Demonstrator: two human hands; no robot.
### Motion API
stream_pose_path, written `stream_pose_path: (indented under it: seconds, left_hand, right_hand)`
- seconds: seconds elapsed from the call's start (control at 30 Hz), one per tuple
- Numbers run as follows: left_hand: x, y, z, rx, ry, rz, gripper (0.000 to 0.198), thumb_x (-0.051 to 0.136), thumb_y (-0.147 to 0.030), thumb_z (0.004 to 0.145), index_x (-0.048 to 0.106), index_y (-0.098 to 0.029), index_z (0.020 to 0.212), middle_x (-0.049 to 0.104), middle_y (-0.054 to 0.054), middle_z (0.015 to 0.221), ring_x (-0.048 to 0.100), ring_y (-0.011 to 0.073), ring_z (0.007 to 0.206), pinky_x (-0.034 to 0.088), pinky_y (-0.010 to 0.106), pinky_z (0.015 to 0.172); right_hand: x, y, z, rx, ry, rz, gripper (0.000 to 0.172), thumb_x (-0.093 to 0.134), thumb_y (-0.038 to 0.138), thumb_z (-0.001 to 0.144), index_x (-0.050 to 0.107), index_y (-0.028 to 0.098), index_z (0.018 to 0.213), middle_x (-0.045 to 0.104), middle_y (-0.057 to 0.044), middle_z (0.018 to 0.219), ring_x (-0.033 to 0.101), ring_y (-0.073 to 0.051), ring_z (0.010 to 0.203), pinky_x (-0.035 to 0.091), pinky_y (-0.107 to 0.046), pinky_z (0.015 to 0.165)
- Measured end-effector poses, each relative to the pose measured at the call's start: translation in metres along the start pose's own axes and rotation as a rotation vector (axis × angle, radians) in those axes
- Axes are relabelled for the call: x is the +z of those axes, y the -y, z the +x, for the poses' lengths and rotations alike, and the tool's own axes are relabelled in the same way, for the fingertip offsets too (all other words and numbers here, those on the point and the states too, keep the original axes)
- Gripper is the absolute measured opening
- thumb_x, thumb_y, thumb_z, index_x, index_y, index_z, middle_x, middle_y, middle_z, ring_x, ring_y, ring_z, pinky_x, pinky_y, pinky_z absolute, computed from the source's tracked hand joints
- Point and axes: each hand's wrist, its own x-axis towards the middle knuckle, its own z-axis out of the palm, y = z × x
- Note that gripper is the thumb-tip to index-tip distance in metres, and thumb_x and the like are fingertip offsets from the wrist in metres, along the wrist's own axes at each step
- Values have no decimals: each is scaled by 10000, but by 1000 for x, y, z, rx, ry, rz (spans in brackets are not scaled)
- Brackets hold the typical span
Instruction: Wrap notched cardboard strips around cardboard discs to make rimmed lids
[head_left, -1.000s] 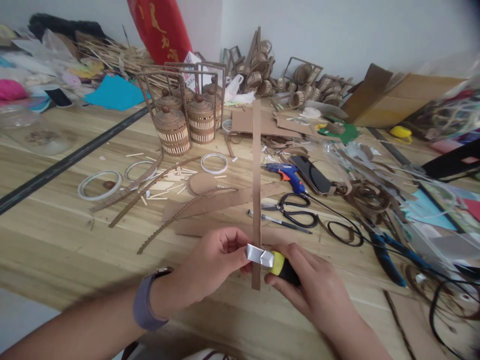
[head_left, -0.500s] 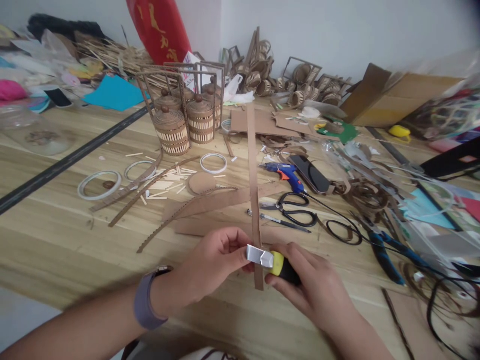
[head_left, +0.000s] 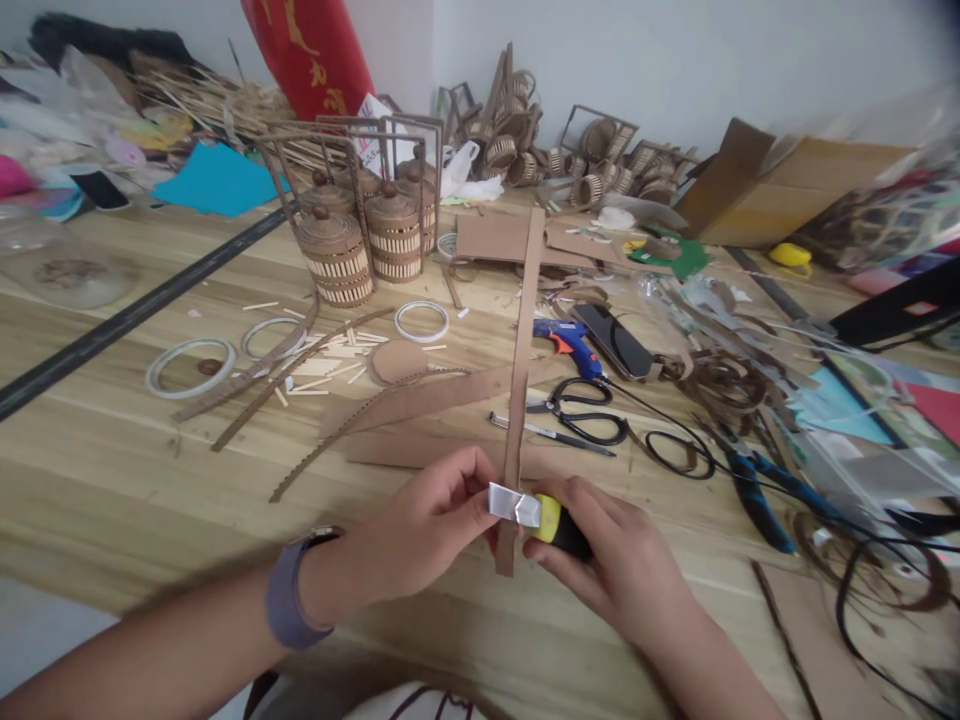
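One cardboard strip (head_left: 526, 300) crossed by a metal blade (head_left: 514, 506), its yellow-and-black handle (head_left: 568, 533) gripped in the closed right hand (head_left: 628, 560), its end pinched by the left hand (head_left: 427, 530)

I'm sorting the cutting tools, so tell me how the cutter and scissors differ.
The cutter is held in the right hand; the scissors lie on the table. The cutter's handle is yellow and black; the scissors' handles are all black. The cutter's handle is solid; the scissors' form two open loops. Both have silvery metal parts.
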Motion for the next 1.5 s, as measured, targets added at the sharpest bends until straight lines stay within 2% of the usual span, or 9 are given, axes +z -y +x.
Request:
stream_pose_path:
  seconds: [0.4, 0.73, 1.0, 1.33, 1.5]
  left_hand:
    - [-2, 3, -1, -3, 35, -30, 355, 600, -516, 908, 485, -188, 831, 624, 2, 770, 597, 128, 663, 445, 271, 654]
    - [0, 3, -3, 8, -40, 99, 317, 571, -474, 934, 496, -181, 839, 613, -11, 728, 571, 114, 630, 423, 254, 621]
    - [-2, 5, -2, -4, -39, 101, 219, 516, -356, 966, 491, -187, 828, 624, -15, 717, 561, 107, 622, 418, 252, 619]
    - [3, 6, -2, 23, -75, 206, 172, 512, -297, 944, 486, -185, 816, 598, -25, 689, 558, 110, 613, 426, 240, 587]
    - [1, 8, -1, 28, -56, 143, 194, 497, -323, 962, 476, -190, 822, 599, -27, 687, 550, 105, 604, 427, 243, 593]
  right_hand:
    - [-5, -7, -1, -32, -16, -92, 414, 390, 530, 994, 611, 180, 988, 684, -51, 731, 652, -169, 585, 478, -261, 513]
    - [-2, -2, 1, -49, -39, -112, 408, 374, 528, 1004, 575, 174, 969, 674, -42, 705, 655, -163, 580, 463, -254, 501]
    - [-4, -8, 0, -39, -17, -162, 395, 380, 517, 1003, 577, 176, 967, 672, -40, 715, 671, -169, 601, 477, -252, 510]
    - [-1, -3, 1, -40, -21, -114, 411, 368, 521, 1006, 580, 170, 972, 684, -48, 733, 673, -164, 598, 474, -248, 499]
    - [-2, -11, -1, -28, -9, -148, 410, 385, 526, 998, 586, 171, 956, 691, -58, 752, 678, -170, 595, 490, -254, 502]
